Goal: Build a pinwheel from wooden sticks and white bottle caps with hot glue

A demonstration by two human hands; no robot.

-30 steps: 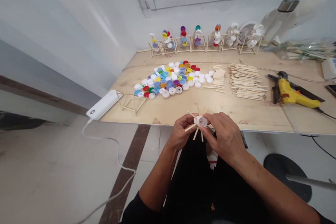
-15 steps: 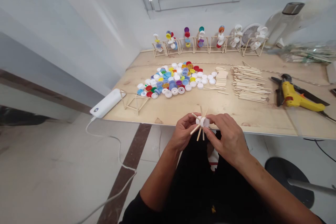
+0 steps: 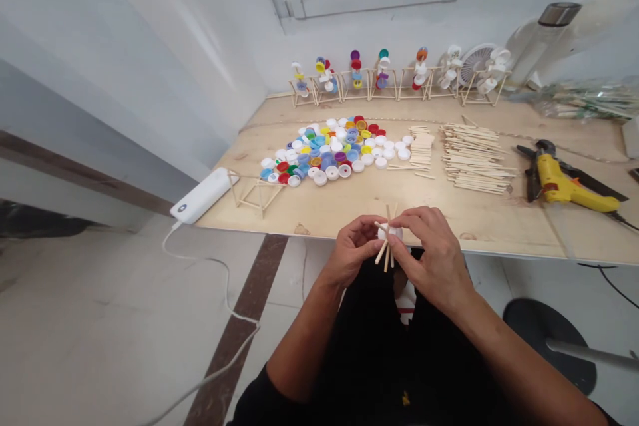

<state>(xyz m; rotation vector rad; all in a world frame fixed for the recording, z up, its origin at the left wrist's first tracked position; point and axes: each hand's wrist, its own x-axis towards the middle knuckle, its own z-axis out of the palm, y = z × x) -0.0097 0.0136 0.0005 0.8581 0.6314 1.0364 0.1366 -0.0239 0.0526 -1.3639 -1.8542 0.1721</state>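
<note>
Just over the table's front edge, my two hands hold a small wheel made of white bottle caps (image 3: 383, 233) with several thin wooden sticks (image 3: 386, 258) radiating from it. My left hand (image 3: 353, 247) pinches the wheel from the left, thumb below and fingers curled behind. From the right, my right hand (image 3: 433, 249) grips it with the thumb and index finger, which partly cover the caps and the stick roots. Nearest beyond the hands lies the heap of coloured bottle caps (image 3: 327, 161).
Stick piles (image 3: 476, 158) and a yellow glue gun (image 3: 554, 180) lie to the right. A stick frame (image 3: 259, 196) stands left, beside a white power bank (image 3: 204, 196) with a cable. Finished cap wheels on frames (image 3: 356, 76) line the wall, near a small fan (image 3: 476, 66).
The wheel has shifted slightly right and turned between my hands. My right fingers have moved further across its caps, while my left hand stays nearly in place.
</note>
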